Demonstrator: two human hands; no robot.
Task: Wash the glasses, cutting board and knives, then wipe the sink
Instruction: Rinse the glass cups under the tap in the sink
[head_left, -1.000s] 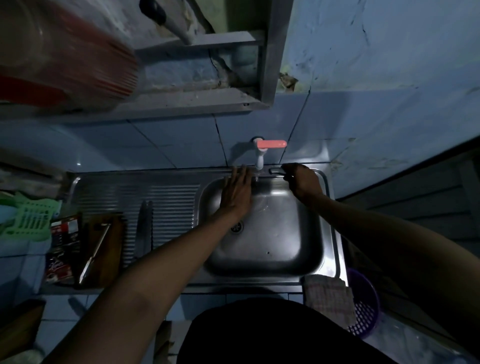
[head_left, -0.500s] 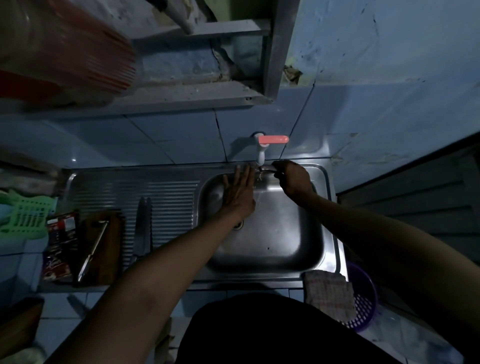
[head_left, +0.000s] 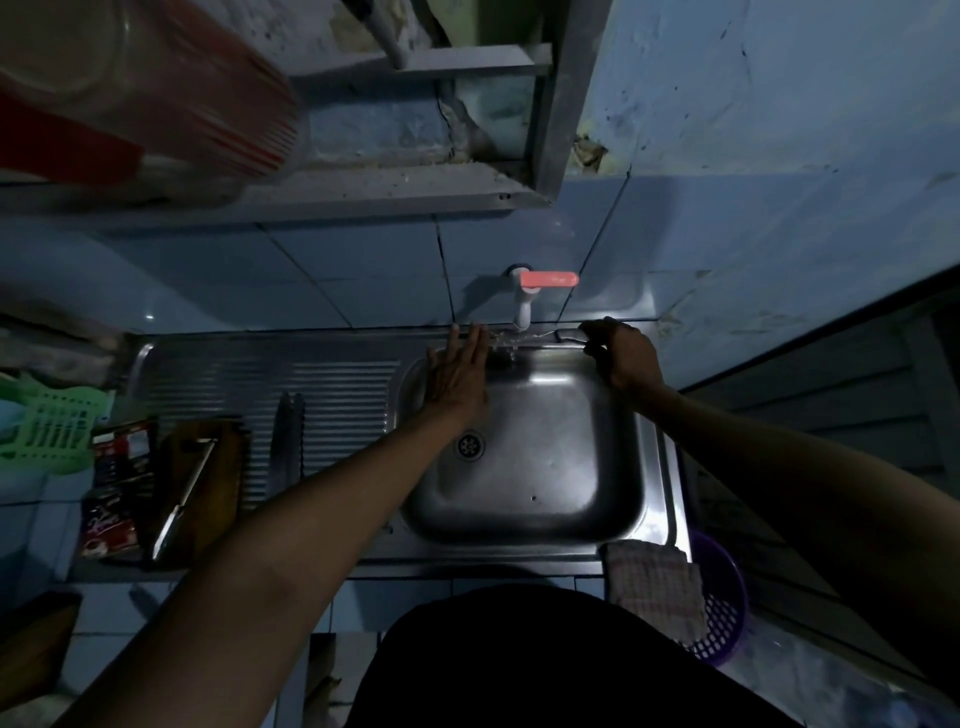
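Both hands have slid outward: my left hand (head_left: 457, 376) lies flat on the sink (head_left: 519, 535) wall, right hand (head_left: 621, 358) curled at its back rim. Wiping; next, sweep onward.

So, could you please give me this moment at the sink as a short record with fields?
left hand: flat, fingers straight, at the basin's back left corner
right hand: curled on the sink back rim
tap: water running
knives: on the drainboard
cutting board: left of the drainboard, one knife on it
cloth: draped over the front right corner
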